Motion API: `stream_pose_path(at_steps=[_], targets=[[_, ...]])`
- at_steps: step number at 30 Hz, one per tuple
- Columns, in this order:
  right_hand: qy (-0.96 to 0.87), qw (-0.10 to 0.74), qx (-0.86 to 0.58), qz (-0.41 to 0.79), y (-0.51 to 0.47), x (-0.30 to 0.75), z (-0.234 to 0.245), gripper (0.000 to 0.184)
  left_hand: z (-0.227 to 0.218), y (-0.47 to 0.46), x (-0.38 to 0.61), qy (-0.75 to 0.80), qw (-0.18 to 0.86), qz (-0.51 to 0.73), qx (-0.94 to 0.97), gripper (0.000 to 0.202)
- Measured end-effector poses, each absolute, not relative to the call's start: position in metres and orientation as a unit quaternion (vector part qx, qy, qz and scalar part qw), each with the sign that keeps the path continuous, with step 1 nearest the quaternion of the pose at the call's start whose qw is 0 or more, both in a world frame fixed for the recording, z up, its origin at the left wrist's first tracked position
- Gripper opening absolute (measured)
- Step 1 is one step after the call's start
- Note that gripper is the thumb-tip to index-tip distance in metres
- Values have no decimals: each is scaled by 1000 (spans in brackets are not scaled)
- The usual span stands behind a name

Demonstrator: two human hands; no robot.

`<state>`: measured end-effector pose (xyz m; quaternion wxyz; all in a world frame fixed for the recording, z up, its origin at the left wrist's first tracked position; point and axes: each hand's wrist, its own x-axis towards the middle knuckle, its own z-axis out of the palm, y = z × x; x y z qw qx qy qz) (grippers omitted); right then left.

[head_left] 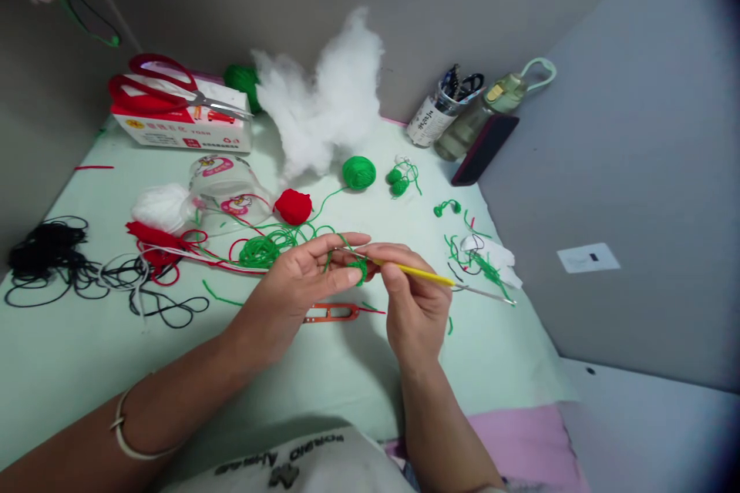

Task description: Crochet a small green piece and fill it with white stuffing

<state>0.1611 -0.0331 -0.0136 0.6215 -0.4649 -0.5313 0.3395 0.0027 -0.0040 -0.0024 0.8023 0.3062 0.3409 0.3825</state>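
Observation:
My left hand [312, 269] pinches a small green crochet piece [358, 271], with green yarn running over its fingers. In my right hand [416, 293] is a crochet hook [422, 274] with a yellow handle, its metal tip pointing left at the green piece. The fingers of both hands nearly meet over the table. From the left hand, green yarn leads back toward a green yarn ball [359, 172]. Partly under the left hand lies an orange thread snipper [335, 313]. Exactly how the hook tip sits in the stitches is too small to make out.
Left of the hands lie tangled black yarn [49, 250], a red yarn ball [294, 206] and a clear plastic cup [225, 189]. Red scissors [167, 85] rest on a box [185, 131]. White stuffing [327, 100], a pen cup [433, 115] and a bottle [474, 123] stand behind.

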Motion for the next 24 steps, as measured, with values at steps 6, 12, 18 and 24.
stream_pose_path(at_steps=[6,12,18,24], targets=[[-473,642,-446,406,-33,166,-11,20,1,-3,1,388,768,393,325,28],[-495,635,-452,385,-36,167,-6,23,3,-2,1,388,764,391,334,24],[-589,613,-473,231,-45,162,-10,25,-2,-3,0,414,727,412,360,27],[-626,604,-455,190,-44,162,-11,32,-2,-3,0,412,723,416,368,28]])
